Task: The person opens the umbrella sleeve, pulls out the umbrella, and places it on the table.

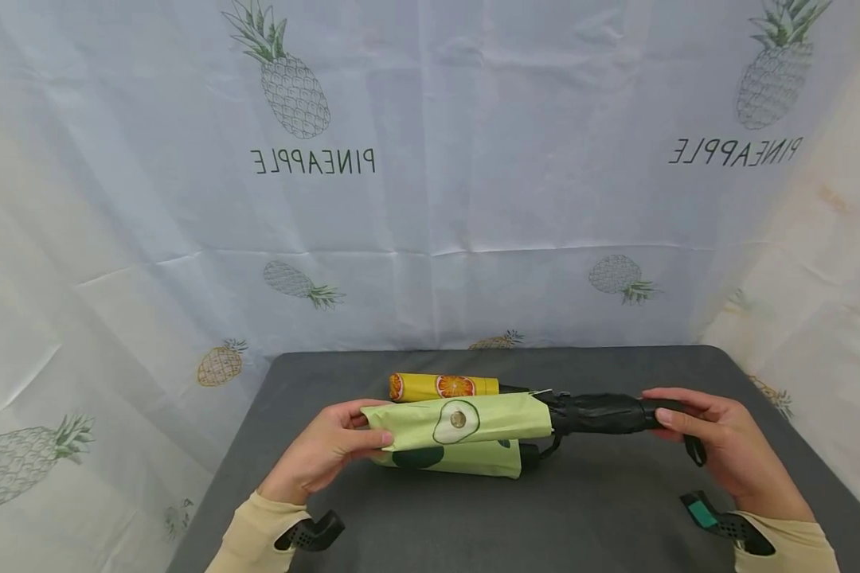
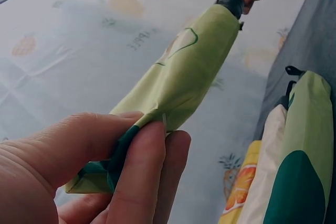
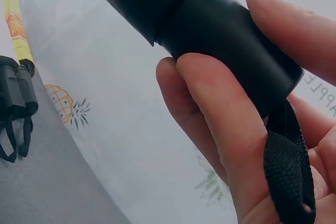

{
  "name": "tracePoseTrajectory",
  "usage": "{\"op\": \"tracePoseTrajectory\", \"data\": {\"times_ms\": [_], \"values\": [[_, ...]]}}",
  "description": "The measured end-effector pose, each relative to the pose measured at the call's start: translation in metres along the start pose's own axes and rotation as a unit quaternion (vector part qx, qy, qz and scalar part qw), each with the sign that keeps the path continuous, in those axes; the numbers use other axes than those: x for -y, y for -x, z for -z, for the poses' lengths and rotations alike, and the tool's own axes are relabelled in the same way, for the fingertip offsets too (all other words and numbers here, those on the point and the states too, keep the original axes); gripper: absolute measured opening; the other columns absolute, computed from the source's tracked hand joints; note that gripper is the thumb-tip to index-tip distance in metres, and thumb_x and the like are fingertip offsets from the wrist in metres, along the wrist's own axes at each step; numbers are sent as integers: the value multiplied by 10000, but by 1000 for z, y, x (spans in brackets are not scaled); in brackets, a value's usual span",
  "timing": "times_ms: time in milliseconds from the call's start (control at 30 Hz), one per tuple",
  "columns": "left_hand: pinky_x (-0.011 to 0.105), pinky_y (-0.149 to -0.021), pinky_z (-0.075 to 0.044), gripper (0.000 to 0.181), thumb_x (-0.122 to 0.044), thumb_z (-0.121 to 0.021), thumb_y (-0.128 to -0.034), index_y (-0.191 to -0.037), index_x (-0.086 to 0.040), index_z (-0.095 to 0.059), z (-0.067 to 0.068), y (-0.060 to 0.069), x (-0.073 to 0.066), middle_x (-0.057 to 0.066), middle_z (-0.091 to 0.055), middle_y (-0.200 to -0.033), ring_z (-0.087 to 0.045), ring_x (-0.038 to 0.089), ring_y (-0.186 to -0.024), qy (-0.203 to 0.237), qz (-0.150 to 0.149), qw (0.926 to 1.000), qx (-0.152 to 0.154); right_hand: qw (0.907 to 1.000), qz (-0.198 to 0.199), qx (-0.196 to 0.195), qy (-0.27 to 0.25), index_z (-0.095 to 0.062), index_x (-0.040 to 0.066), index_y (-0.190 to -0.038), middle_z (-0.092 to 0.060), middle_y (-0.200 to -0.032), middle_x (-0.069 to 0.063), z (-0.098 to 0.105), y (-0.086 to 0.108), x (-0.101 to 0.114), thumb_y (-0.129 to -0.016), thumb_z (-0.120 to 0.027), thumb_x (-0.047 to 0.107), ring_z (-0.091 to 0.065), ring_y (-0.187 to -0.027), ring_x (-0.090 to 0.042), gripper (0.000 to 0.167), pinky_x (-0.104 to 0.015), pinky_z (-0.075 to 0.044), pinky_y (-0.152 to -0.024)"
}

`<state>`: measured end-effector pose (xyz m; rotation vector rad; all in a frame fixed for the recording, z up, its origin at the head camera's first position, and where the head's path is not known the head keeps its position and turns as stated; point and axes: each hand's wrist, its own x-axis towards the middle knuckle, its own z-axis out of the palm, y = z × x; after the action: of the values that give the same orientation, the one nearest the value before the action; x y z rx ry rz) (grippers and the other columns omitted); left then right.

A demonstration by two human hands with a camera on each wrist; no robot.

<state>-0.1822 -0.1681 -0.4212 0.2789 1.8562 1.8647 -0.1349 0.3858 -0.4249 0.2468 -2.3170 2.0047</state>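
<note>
Umbrella (image 1: 602, 414): was held at the black handle (image 3: 236, 45) by right fingers (image 3: 220, 108), was partly inside green sleeve (image 1: 509, 415) pinched by left fingers (image 2: 140, 166), above gray counter (image 1: 602, 501)

A dark grey desk (image 1: 616, 509) is backed by a pale cloth (image 1: 473, 199), printed with pineapples (image 1: 295, 97) and mirrored lettering (image 1: 313, 161). On the desk, a yellow sleeve (image 1: 424, 387) patterned with orange slices, a whitish sleeve (image 2: 269, 153) and a lying green sleeve (image 1: 473, 463) are set side by side.
</note>
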Motion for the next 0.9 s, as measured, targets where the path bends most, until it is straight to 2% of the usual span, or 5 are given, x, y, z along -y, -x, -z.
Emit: {"op": "tracePoseTrajectory", "data": {"times_ms": [200, 367, 700, 900], "values": [[394, -1001, -635, 672, -116, -803, -983, -1560, 44, -498, 2, 2, -1, 25, -725, -1277, -739, 176, -1113, 75, 36, 10000, -10, 10000, 10, -34, 93, -736, 74, -1390, -752, -1224, 154, 5, 1, 0, -1089, -574, -29, -703, -1068, -45, 357, -237, -618, -823], [371, -988, -640, 678, -109, -804, -980, -1563, 47, -494, 2, 0, -1, 22, -725, -1275, -741, 176, -1116, 135, 19, 9999, 23, 10000, 21, -93, -25, -748, 94, -1380, -759, -1232, 171, 11, 5, 0, -1089, -566, -42, -719, -1053, -43, 369, -225, -619, -820], [357, -996, -638, 668, -97, -792, -987, -1560, 54, -484, 4, -2, 0, 20, -725, -1267, -742, 165, -1120, 208, 38, 9997, 80, 9994, 218, 7, -267, -729, 42, -1390, -772, -1257, 143, 26, 11, -1, -1088, -524, -89, -727, -1077, -47, 388, -226, -627, -846], [341, -984, -640, 668, -88, -783, -993, -1571, 46, -477, 4, -2, -1, 18, -723, -1265, -744, 160, -1120, 308, 31, 9995, 112, 9996, 95, -24, -254, -738, 96, -1394, -764, -1245, 159, 39, 16, -4, -1098, -515, -73, -745, -1030, -62, 407, -207, -606, -838]]}}
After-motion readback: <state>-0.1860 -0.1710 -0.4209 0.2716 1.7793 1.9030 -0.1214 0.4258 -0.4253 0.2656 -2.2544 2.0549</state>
